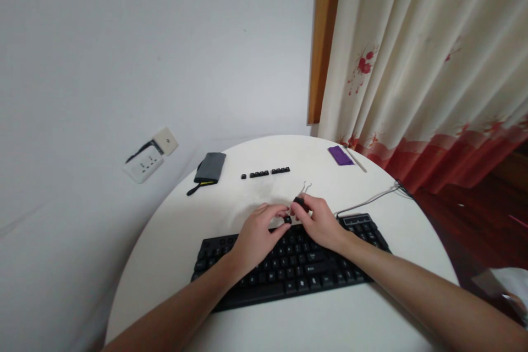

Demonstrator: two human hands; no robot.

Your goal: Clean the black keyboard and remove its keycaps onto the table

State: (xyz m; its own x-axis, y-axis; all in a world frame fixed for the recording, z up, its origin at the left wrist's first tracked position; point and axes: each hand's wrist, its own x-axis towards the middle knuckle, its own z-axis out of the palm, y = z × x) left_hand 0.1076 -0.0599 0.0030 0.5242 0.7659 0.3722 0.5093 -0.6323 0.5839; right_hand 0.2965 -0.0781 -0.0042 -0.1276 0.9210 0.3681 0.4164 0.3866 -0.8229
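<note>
A black keyboard [297, 269] lies on a round white table [173, 242], and both my hands rest over its top row. My right hand [319, 223] is closed round a wire keycap puller [303, 192], whose two metal prongs stick up past my fingers. My left hand [258, 231] pinches a small black keycap [287, 220] between thumb and fingers, right beside the puller. A row of loose black keycaps [266, 173] lies further back on the table.
A grey pouch [210, 168] with a black strap sits at the back left. A purple card [340, 155] and a thin stick lie at the back right. The keyboard cable [367, 201] runs off the right edge. A wall socket [144, 164], white wall and curtain stand behind.
</note>
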